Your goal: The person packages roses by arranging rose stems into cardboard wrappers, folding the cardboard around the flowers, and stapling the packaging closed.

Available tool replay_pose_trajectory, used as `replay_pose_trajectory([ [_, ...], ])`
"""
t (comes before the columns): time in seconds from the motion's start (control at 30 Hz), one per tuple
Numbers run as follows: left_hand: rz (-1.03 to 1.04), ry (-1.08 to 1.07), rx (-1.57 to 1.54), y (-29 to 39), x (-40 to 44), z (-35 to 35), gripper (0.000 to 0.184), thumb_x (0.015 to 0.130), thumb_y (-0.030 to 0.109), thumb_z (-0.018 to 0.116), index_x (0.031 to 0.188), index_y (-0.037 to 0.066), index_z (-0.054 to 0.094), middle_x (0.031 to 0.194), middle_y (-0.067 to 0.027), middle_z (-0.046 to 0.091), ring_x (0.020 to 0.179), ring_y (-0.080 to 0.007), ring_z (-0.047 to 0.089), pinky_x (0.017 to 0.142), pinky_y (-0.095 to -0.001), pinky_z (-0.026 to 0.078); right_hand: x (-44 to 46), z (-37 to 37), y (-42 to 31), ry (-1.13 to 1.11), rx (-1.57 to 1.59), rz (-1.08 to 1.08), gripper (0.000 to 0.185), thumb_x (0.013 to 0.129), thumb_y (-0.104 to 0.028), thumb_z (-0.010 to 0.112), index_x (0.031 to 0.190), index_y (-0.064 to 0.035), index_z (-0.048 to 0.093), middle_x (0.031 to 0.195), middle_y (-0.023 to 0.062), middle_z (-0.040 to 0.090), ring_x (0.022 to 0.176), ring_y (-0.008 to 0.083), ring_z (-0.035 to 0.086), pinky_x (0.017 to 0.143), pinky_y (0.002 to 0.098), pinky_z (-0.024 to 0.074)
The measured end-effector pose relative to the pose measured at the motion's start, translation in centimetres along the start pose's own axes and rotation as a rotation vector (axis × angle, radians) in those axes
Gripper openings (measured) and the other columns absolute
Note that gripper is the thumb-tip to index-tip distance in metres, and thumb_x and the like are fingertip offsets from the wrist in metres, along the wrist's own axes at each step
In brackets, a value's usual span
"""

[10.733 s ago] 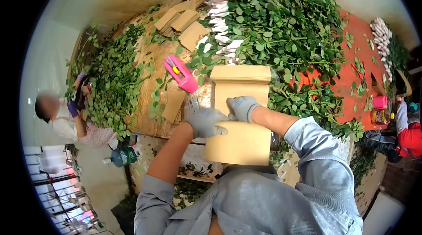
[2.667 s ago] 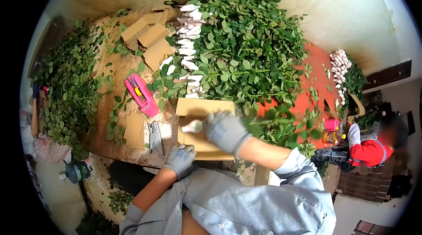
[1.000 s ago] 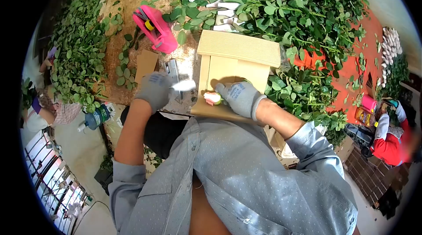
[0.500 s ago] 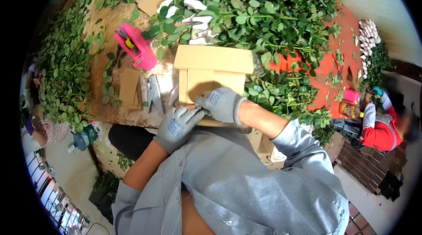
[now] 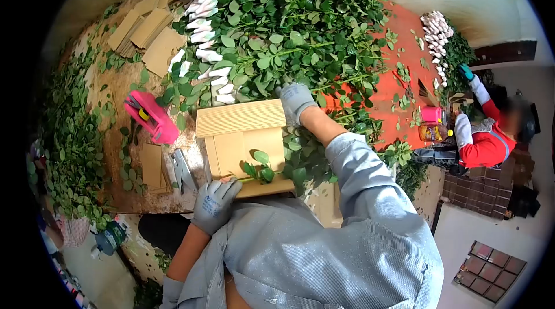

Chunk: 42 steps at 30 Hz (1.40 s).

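A folded corrugated cardboard piece [image 5: 243, 150] lies in front of me at the table's near edge. On its lower part rests a leafy rose stem [image 5: 263, 171]. My left hand [image 5: 214, 204], in a grey glove, has its fingers curled over the stem's left end, where a bit of pink shows. Past the cardboard's far right corner, my right hand [image 5: 297, 102], gloved too, reaches into the leafy pile [image 5: 306, 37]; leaves partly hide its fingertips. White-wrapped flower heads [image 5: 202, 26] line that pile's left side.
Left of the cardboard lie a pink stapler-like tool [image 5: 151, 117], a grey metal tool [image 5: 184, 170] and small cardboard pieces [image 5: 152, 164]. More cardboard sheets [image 5: 141, 28] are stacked at the far left. A co-worker in red [image 5: 488, 141] is at the right, near a bottle [image 5: 433, 132].
My right hand has left the cardboard and moved forward to the leafy pile. My left hand stays at the near edge. The leafy stem on the cardboard now shows. The view has shifted.
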<state>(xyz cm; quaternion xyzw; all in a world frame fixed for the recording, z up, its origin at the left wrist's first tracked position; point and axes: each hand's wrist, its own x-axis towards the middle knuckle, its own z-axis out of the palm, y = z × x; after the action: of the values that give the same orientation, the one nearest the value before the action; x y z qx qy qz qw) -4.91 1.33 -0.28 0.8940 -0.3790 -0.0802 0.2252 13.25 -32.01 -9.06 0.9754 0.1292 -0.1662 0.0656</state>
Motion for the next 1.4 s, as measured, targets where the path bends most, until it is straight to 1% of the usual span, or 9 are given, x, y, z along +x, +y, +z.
replay_pose_trajectory([
  [0.07, 0.016, 0.004, 0.024, -0.1, -0.1, 0.1, 0.047, 0.079, 0.007, 0.065, 0.125, 0.012, 0.064, 0.123, -0.0032, 0.068, 0.1, -0.0215, 0.061, 0.082, -0.0391, 0.05, -0.7, -2.8, -0.1, -0.104, -0.004, -0.03, 0.033, 0.094, -0.026, 0.059, 0.122, -0.0099, 0.066, 0.128, 0.0139, 0.066, 0.118, 0.0334, 0.065, 0.09, 0.0444, 0.0566],
  [0.13, 0.019, 0.004, 0.022, 0.0, 0.0, -0.3, 0.048, 0.078, 0.006, 0.065, 0.126, 0.012, 0.064, 0.123, -0.0032, 0.068, 0.099, -0.0216, 0.061, 0.082, -0.039, 0.05, -2.1, -5.6, 0.6, 0.182, -0.095, -0.017, 0.025, 0.095, -0.014, 0.057, 0.118, -0.0129, 0.066, 0.116, 0.0105, 0.067, 0.109, 0.0282, 0.066, 0.087, 0.0401, 0.056],
  [0.27, 0.027, 0.003, 0.019, -0.1, -0.3, 0.0, 0.05, 0.076, 0.006, 0.066, 0.126, 0.009, 0.065, 0.126, -0.0083, 0.067, 0.1, -0.0273, 0.063, 0.087, -0.0423, 0.049, -6.6, -14.4, 0.3, 0.525, -0.153, -0.008, 0.019, 0.089, -0.019, 0.063, 0.106, -0.0103, 0.066, 0.102, 0.0082, 0.064, 0.1, 0.0264, 0.063, 0.076, 0.0409, 0.0539],
  [0.4, 0.03, 0.051, 0.072, 0.1, -0.3, 0.3, 0.042, 0.082, 0.009, 0.061, 0.124, 0.011, 0.066, 0.122, -0.0041, 0.069, 0.099, -0.0222, 0.061, 0.083, -0.0391, 0.05, -12.9, -17.9, -3.5, 0.389, -0.086, -0.135, 0.028, 0.086, -0.024, 0.07, 0.109, -0.0095, 0.064, 0.104, 0.0106, 0.065, 0.099, 0.0293, 0.066, 0.077, 0.0408, 0.0555],
  [0.47, 0.016, 0.062, 0.077, 0.2, -0.4, 0.5, 0.042, 0.082, 0.009, 0.061, 0.124, 0.011, 0.067, 0.121, -0.0044, 0.069, 0.099, -0.0229, 0.061, 0.085, -0.0394, 0.051, -14.8, -17.4, -5.7, -0.015, 0.019, -0.183, 0.029, 0.087, -0.019, 0.066, 0.114, -0.0093, 0.063, 0.113, 0.0143, 0.066, 0.111, 0.0335, 0.066, 0.086, 0.0428, 0.0561],
  [0.57, -0.006, 0.021, 0.112, 0.0, -0.8, 0.9, 0.041, 0.083, 0.01, 0.061, 0.123, 0.012, 0.067, 0.12, -0.0042, 0.069, 0.1, -0.0233, 0.061, 0.085, -0.0397, 0.051, -14.6, -9.7, -6.5, -0.191, 0.26, -0.278, 0.042, 0.091, -0.027, 0.067, 0.126, -0.0054, 0.065, 0.122, 0.02, 0.067, 0.106, 0.0358, 0.07, 0.087, 0.0454, 0.056],
  [0.77, -0.053, 0.04, 0.105, 0.4, -0.9, 1.1, 0.039, 0.083, 0.011, 0.063, 0.121, 0.013, 0.069, 0.118, -0.0034, 0.069, 0.1, -0.0234, 0.061, 0.085, -0.0412, 0.051, -15.7, -8.0, -8.3, 0.014, -0.145, -0.169, 0.027, 0.086, -0.021, 0.065, 0.11, -0.0091, 0.07, 0.111, 0.0124, 0.063, 0.1, 0.0296, 0.062, 0.075, 0.0416, 0.051],
  [1.2, -0.08, 0.076, 0.131, 0.6, -1.0, 1.6, 0.039, 0.082, 0.013, 0.064, 0.121, 0.013, 0.071, 0.117, -0.0035, 0.07, 0.099, -0.0219, 0.062, 0.083, -0.0393, 0.052, -10.5, -6.7, -15.2, 0.079, 0.26, -0.535, 0.027, 0.094, -0.016, 0.06, 0.121, -0.0105, 0.06, 0.112, 0.0134, 0.07, 0.099, 0.0313, 0.071, 0.082, 0.0425, 0.0574],
  [1.4, -0.078, 0.062, 0.085, 0.8, -0.8, 0.9, 0.044, 0.082, 0.019, 0.068, 0.126, 0.014, 0.069, 0.123, -0.0024, 0.068, 0.1, -0.0232, 0.061, 0.086, -0.0407, 0.05, -11.5, -4.6, -14.7, 0.06, 0.377, -0.545, 0.049, 0.089, -0.02, 0.066, 0.136, -0.0102, 0.056, 0.121, 0.015, 0.067, 0.109, 0.0327, 0.068, 0.092, 0.044, 0.0544],
])
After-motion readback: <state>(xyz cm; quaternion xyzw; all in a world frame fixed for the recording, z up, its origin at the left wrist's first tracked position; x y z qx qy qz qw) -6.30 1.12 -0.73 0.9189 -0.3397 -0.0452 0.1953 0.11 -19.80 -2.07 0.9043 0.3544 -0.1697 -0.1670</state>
